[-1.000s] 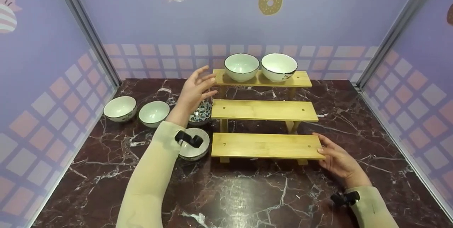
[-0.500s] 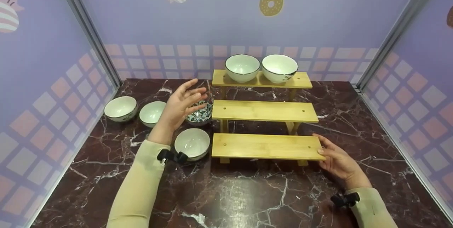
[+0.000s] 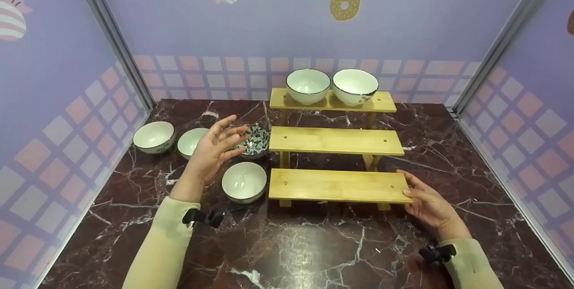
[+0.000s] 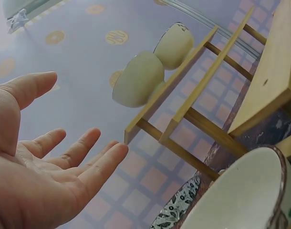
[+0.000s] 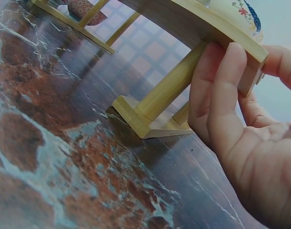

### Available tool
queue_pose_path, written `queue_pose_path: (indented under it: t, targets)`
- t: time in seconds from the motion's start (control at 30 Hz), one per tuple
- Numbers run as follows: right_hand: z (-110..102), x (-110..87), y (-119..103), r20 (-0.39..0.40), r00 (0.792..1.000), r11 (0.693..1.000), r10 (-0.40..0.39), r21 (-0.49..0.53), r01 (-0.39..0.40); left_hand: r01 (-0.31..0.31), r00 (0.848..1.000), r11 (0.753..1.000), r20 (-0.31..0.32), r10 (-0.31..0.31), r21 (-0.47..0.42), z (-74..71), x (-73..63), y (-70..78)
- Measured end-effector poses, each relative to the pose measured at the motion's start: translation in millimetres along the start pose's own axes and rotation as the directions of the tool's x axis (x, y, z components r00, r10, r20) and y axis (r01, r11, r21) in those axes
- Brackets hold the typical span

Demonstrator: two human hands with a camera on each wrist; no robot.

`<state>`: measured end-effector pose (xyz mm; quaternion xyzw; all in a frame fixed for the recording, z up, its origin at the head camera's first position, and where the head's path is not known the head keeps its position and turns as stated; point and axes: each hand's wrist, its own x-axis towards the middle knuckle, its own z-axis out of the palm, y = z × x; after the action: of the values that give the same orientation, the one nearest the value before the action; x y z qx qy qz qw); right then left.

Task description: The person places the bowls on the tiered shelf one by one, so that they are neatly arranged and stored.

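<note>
My left hand point(image 3: 210, 152) hovers with spread fingers over the bowls left of the stand and holds nothing. In the head view it overlaps a pale green bowl point(image 3: 189, 142) and the edge of a blue floral bowl point(image 3: 258, 142). Just in front of that one sits a white bowl point(image 3: 245, 181), also large in the left wrist view. My right hand point(image 3: 429, 203) pinches the right end of the lowest shelf point(image 3: 338, 186) of a three-tier wooden stand, thumb on top and fingers underneath. Two bowls, one pale green point(image 3: 308, 86) and one white point(image 3: 355, 87), sit side by side on the top shelf.
Another white bowl point(image 3: 154, 137) stands at the far left of the dark marble tabletop point(image 3: 314, 248). The middle shelf point(image 3: 336, 141) lies between the other two tiers. Patterned purple walls point(image 3: 278, 19) enclose the table at the back and sides.
My left hand has drawn back from beside the top shelf, moving left and toward me, so the white front bowl now shows fully. My right hand keeps its hold on the shelf end.
</note>
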<state>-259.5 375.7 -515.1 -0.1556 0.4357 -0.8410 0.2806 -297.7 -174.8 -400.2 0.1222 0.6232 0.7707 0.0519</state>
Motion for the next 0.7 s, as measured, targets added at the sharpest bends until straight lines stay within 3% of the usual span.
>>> queue_pose_path:
  t: [0.5, 0.7]
  targets:
    - [-3, -0.1, 1, 0.050, 0.998, 1.000, -0.025, 0.020, 0.024, 0.076, 0.996, 0.992, -0.063, -0.070, 0.101, -30.0, -33.3, -17.9]
    - [-3, 0.7, 1, 0.035, 0.999, 1.000, -0.018, 0.012, 0.018, 0.130, 0.992, 0.973, -0.025, -0.127, 0.189, -42.0, -40.4, -29.2]
